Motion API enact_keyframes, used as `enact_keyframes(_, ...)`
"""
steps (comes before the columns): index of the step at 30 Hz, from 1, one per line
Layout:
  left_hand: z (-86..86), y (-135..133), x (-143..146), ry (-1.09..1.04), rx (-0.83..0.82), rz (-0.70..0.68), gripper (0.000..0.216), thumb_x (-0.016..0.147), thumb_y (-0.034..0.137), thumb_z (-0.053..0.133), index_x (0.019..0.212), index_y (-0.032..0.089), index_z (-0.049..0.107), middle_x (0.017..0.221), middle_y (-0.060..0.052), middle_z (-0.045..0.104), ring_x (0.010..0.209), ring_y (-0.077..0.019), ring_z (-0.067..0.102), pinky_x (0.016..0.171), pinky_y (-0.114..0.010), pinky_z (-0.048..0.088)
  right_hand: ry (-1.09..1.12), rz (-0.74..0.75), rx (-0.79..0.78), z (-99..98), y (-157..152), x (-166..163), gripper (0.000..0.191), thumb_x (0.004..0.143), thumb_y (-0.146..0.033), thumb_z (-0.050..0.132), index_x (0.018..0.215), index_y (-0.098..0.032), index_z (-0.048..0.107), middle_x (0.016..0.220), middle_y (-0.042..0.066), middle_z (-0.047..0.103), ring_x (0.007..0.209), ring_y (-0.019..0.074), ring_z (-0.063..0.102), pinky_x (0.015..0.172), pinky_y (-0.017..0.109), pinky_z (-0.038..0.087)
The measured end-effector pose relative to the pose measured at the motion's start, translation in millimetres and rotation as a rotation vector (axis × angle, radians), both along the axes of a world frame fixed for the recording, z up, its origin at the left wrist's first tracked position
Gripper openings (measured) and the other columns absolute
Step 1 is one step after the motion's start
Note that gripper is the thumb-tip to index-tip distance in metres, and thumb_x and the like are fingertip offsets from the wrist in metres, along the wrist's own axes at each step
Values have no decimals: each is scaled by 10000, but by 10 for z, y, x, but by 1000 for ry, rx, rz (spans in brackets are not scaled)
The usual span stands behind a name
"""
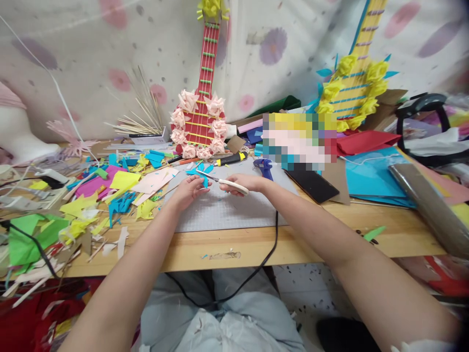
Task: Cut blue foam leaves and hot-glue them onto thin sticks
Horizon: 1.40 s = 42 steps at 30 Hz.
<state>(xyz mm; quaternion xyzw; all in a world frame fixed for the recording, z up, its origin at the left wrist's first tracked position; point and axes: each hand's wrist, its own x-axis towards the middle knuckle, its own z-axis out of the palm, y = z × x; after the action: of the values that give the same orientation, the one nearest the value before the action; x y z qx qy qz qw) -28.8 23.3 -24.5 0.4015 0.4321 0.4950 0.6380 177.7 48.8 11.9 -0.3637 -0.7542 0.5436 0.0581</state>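
Observation:
My left hand (pixel 191 191) pinches a small piece of blue paper (pixel 205 182) above the grey cutting mat (pixel 227 217). In my right hand (pixel 240 183) is a pair of scissors (pixel 234 187) with white handles, fingers wrapped round them. The blades point left and reach the blue paper; whether they are parted I cannot make out. More blue paper pieces (pixel 194 169) lie on the mat just beyond my left hand. A blue glue gun (pixel 264 167) rests at the mat's far side, its black cord running down over the table edge.
A red paper guitar (pixel 208 107) with pink flowers leans at the back; a yellow one (pixel 351 98) stands right. Coloured paper scraps (pixel 120 181) cover the left side. A yellow-black utility knife (pixel 231 158) lies behind the mat. A black phone-like slab (pixel 311 186) and blue sheets (pixel 377 176) lie right.

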Motion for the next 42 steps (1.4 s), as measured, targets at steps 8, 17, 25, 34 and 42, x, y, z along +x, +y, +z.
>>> enact_keyframes(8,6,-45,5,-25,-33,-59,92,648,172,627,693,141,554,727,-32,628,727,-150,631,597,-242,519,-33,80,56,-64,28,78,465,656,-603,558,622,-159,427,477,-65,408,419,48,393,420,193,308)
enact_keyframes(17,-7,-99,-77,-48,-45,-91,166,611,170,660,707,149,527,744,-35,636,743,-170,637,604,-266,523,-1,51,160,-31,52,93,443,692,-585,541,635,-158,436,497,-53,439,440,53,407,427,186,316)
enact_keyframes(25,-5,-112,-95,46,29,-140,180,605,216,680,694,153,537,652,9,589,616,-120,598,589,-273,521,377,-341,-32,-89,14,-306,330,644,-412,664,720,-154,472,646,6,566,596,81,532,534,189,443)
enact_keyframes(34,31,-141,-190,133,35,-207,171,627,244,675,687,148,547,660,-16,608,637,-133,603,591,-290,524,468,-392,-141,-150,108,-641,287,563,-176,714,687,-149,457,548,-50,535,487,59,528,502,186,467)
enact_keyframes(42,95,-186,-288,134,-4,-168,183,604,225,679,655,148,521,651,-18,591,681,-174,627,577,-293,514,409,-349,-98,-78,108,-723,319,557,-172,735,670,-150,438,533,-42,541,490,63,543,480,175,474)
